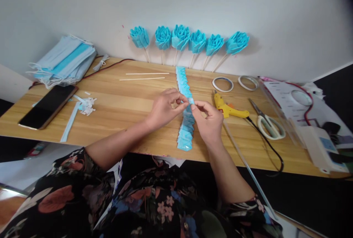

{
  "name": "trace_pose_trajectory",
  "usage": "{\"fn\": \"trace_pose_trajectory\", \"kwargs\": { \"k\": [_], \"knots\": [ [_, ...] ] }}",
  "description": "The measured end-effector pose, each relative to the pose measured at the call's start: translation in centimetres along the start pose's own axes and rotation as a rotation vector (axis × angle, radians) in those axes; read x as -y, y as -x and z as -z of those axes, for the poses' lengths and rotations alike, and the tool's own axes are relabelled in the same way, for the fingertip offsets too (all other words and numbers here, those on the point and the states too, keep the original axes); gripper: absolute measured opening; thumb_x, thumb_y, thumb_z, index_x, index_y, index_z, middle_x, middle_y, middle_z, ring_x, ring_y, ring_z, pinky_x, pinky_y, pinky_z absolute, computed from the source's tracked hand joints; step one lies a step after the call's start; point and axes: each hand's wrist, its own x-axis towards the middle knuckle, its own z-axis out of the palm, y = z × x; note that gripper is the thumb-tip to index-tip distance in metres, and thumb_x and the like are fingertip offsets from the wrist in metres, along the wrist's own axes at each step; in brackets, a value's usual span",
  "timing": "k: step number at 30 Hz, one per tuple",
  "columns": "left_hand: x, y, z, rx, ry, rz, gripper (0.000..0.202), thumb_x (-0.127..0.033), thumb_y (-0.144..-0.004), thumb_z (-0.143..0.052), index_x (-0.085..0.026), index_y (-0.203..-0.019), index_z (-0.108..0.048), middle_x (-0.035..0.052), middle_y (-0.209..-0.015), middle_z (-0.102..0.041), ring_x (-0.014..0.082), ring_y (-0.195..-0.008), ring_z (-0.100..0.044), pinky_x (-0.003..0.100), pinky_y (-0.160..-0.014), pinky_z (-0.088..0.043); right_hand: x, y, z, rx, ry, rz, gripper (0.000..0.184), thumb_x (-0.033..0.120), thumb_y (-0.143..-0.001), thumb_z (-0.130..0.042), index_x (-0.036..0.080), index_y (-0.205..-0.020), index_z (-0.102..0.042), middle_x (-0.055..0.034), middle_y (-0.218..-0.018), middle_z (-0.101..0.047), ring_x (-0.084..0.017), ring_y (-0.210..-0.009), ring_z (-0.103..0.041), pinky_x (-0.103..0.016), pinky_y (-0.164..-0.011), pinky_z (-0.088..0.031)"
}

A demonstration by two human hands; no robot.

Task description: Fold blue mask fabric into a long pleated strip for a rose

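Note:
A long strip of folded blue mask fabric lies across the wooden table from near the wall to the front edge. My left hand pinches the strip at its middle from the left. My right hand pinches the same spot from the right, thumb and forefinger closed on a fold. Both hands meet over the strip.
Several blue fabric roses on sticks lean on the wall. Two wooden sticks, a stack of blue masks, a phone, scraps, tape rolls, a yellow glue gun and scissors lie around.

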Motion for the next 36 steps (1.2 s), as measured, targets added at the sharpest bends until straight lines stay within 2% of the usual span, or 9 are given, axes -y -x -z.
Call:
{"fn": "trace_pose_trajectory", "kwargs": {
  "k": [14,22,24,27,30,33,36],
  "knots": [
    [-0.07,0.02,-0.05,0.004,0.007,0.036,0.008,-0.02,-0.083,-0.066,-0.018,-0.076,-0.068,0.0001,-0.07,-0.061,0.0127,-0.068,-0.051,0.028,-0.071,-0.041,-0.68,0.17,-0.14,-0.011,0.128,0.185,0.012,0.026,-0.087,-0.062,0.024,-0.086,-0.073,-0.0029,-0.085,-0.077,-0.019,-0.081,-0.07,-0.036,-0.079,-0.055],
    [0.03,0.01,-0.16,0.022,0.038,0.051,0.012,-0.018,-0.083,-0.059,-0.018,-0.072,-0.064,0.0004,-0.069,-0.06,0.0127,-0.068,-0.051,0.028,-0.069,-0.04,-0.52,0.16,-0.13,-0.003,0.127,0.158,0.012,0.026,-0.086,-0.062,0.024,-0.084,-0.073,-0.0028,-0.085,-0.077,-0.02,-0.081,-0.07,-0.037,-0.08,-0.055],
    [-0.18,0.0,-0.01,0.035,0.075,0.073,0.014,-0.02,-0.085,-0.057,-0.018,-0.072,-0.063,0.0011,-0.07,-0.06,0.013,-0.069,-0.052,0.027,-0.069,-0.04,-0.44,0.11,-0.1,-0.009,0.088,0.121,0.011,0.026,-0.085,-0.063,0.023,-0.084,-0.074,-0.0029,-0.085,-0.077,-0.019,-0.08,-0.07,-0.036,-0.079,-0.056],
    [-0.4,-0.07,0.19,0.038,0.194,0.182,0.016,-0.027,-0.087,-0.056,-0.017,-0.076,-0.061,0.0021,-0.075,-0.062,0.0132,-0.072,-0.054,0.027,-0.068,-0.041,-0.36,-0.06,-0.04,-0.017,-0.032,-0.021,0.011,0.029,-0.083,-0.066,0.022,-0.084,-0.073,-0.0025,-0.082,-0.076,-0.018,-0.076,-0.068,-0.034,-0.075,-0.055],
    [-0.15,-0.23,0.17,-0.002,0.324,0.307,0.017,-0.033,-0.085,-0.061,-0.017,-0.09,-0.059,0.0008,-0.078,-0.062,0.0127,-0.073,-0.056,0.026,-0.069,-0.043,-0.34,-0.27,0.01,-0.007,-0.174,-0.152,0.013,0.033,-0.08,-0.068,0.021,-0.082,-0.072,-0.0013,-0.077,-0.073,-0.016,-0.07,-0.065,-0.03,-0.068,-0.054],
    [0.29,-0.44,0.11,0.064,0.423,0.378,0.027,-0.035,-0.082,-0.065,-0.017,-0.102,-0.059,-0.0004,-0.079,-0.063,0.0123,-0.074,-0.056,0.026,-0.071,-0.044,-0.29,-0.41,0.05,0.01,-0.256,-0.195,0.014,0.034,-0.078,-0.069,0.021,-0.081,-0.072,-0.0008,-0.076,-0.072,-0.015,-0.071,-0.063,-0.029,-0.066,-0.052],
    [0.39,-0.55,0.16,0.159,0.501,0.392,0.02,-0.035,-0.082,-0.064,-0.016,-0.087,-0.062,0.0007,-0.079,-0.064,0.0122,-0.074,-0.056,0.027,-0.074,-0.044,-0.16,-0.46,0.09,0.034,-0.292,-0.215,0.014,0.034,-0.077,-0.069,0.021,-0.08,-0.072,-0.0005,-0.076,-0.07,-0.015,-0.071,-0.061,-0.028,-0.067,-0.051]
  ]
}}
